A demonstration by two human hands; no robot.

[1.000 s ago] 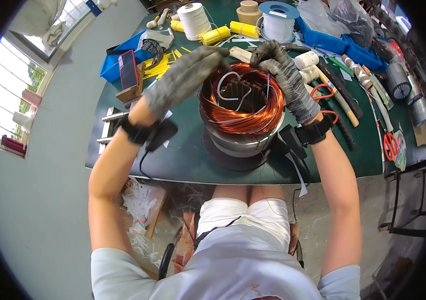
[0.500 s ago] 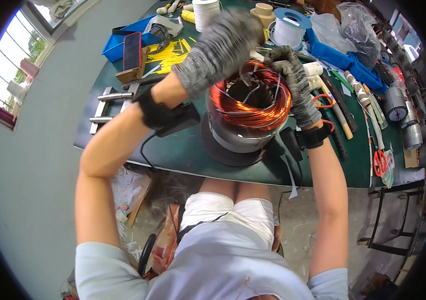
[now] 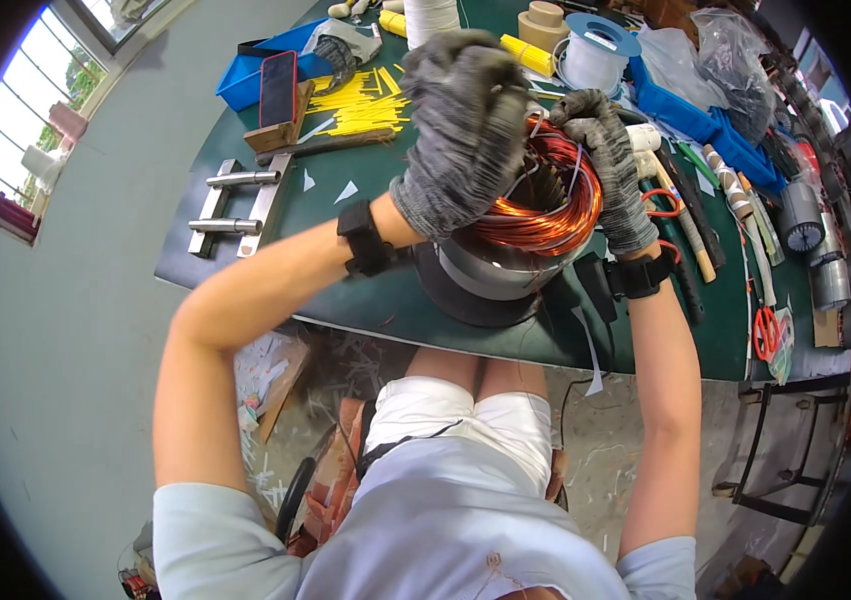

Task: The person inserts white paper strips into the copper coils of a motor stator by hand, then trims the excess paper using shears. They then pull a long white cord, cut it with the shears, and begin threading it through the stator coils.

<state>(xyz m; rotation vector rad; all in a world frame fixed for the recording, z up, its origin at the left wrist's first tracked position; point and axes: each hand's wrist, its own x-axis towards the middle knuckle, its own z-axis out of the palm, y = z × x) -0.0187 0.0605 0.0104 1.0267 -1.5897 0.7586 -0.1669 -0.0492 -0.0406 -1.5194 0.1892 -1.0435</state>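
Left hand (image 3: 466, 130): fingers curled, tips hard to make out; whether anything is gripped cannot be told.
Right hand (image 3: 606, 165): fingers bent; grip likewise undetermined.
Copper coil (image 3: 546, 232): seen right of upper centre, below the right fingers, its left side hidden by the left hand.
White spool (image 3: 431, 18): cut off by the upper edge.

No writing is legible, even the label (image 3: 599, 42) on the blue spool (image 3: 606, 54).
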